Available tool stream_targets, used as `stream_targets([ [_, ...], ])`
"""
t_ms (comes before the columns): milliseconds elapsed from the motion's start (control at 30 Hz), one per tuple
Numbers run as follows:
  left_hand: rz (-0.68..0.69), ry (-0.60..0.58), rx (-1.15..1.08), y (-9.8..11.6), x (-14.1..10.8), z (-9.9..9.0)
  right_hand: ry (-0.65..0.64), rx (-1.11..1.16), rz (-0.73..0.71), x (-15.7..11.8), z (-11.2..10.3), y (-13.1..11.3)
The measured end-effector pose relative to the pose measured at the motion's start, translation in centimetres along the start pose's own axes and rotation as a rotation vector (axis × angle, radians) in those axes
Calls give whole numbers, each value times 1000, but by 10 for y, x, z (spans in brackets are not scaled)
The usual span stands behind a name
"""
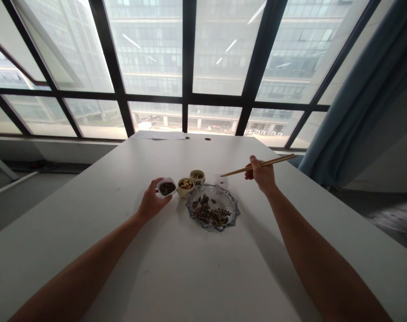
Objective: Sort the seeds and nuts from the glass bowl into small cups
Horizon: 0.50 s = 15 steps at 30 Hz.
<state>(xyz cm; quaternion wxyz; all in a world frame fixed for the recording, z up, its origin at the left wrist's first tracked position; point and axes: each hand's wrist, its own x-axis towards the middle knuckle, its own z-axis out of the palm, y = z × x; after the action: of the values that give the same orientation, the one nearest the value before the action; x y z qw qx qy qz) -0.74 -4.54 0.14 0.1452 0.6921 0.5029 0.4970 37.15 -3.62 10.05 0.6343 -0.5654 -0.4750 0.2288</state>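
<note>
My left hand is closed around a small white plastic container, tilted a little, with dark brown dried pieces in it. A pair of wooden chopsticks is gripped in my right hand. Their tips are over a second small translucent container with a dark bit in it; whether they pinch anything is too small to tell. Between my hands, a scalloped glass dish holds many dark brown dried pieces. Beside it stand a small cup of pale nut-like pieces and another small cup with greenish-brown contents.
The white table reaches to large framed windows. Papers and a reddish-brown round piece lie at its far edge, beside a smaller dark piece. A blue curtain hangs on the right.
</note>
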Motion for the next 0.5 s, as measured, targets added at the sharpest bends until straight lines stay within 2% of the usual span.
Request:
stream_targets([
  [67,-32,22,-3,1,0,0,-85,64,-61,-4,3,-6],
  [233,-99,30,-5,6,1,-2,-479,-15,-50,-18,15,-17],
  [300,-115,25,0,8,1,-3,-534,-53,-38,-22,20,-17],
  [500,-126,11,60,10,1,-6,-570,-96,-38,-28,29,-12],
])
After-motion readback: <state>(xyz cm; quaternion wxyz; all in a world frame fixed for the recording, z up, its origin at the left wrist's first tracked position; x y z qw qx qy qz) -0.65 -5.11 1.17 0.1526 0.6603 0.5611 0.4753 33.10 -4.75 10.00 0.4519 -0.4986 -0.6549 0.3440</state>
